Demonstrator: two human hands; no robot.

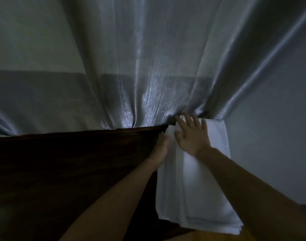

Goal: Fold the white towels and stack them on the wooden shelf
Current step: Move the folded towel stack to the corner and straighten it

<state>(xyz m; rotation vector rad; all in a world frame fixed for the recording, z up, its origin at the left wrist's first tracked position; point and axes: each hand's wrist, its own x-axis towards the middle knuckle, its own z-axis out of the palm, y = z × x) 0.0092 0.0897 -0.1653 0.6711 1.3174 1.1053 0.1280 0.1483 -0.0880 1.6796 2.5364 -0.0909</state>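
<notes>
Nearest to me lay the fringe of layered hems where the folded white cotton towel (195, 186) overhung the front of the dark brown wooden shelf (70, 164), with a strip of yellowish wood showing just below it. Largest in view, though, was the pale grey satin curtain (148, 58) that hung in heavy pleats behind everything and bunched where it met the back edge of the shelf. Next in size came the shelf itself, a broad dark plank that filled the lower left.

On its right end rested the towel, folded into a long rectangle in several layers. Its long axis ran straight away from me, from the near hems toward the curtain, and its far short edge lay close to the curtain folds. A plain grey wall (270, 136) stood just beside its right flank.

My right hand (192, 134) lay flat on the far half of the towel, fingers spread and pressing down, fingertips near the curtain. My left hand (161, 150) sat at the towel's left long edge, fingers tucked at or under the fold; I could not tell whether they pinched the cloth or merely rested against it.

Both hands were at the far end, the right one squarely over the towel and nearer its middle line. I judged the next move to be squaring it along that long axis.
</notes>
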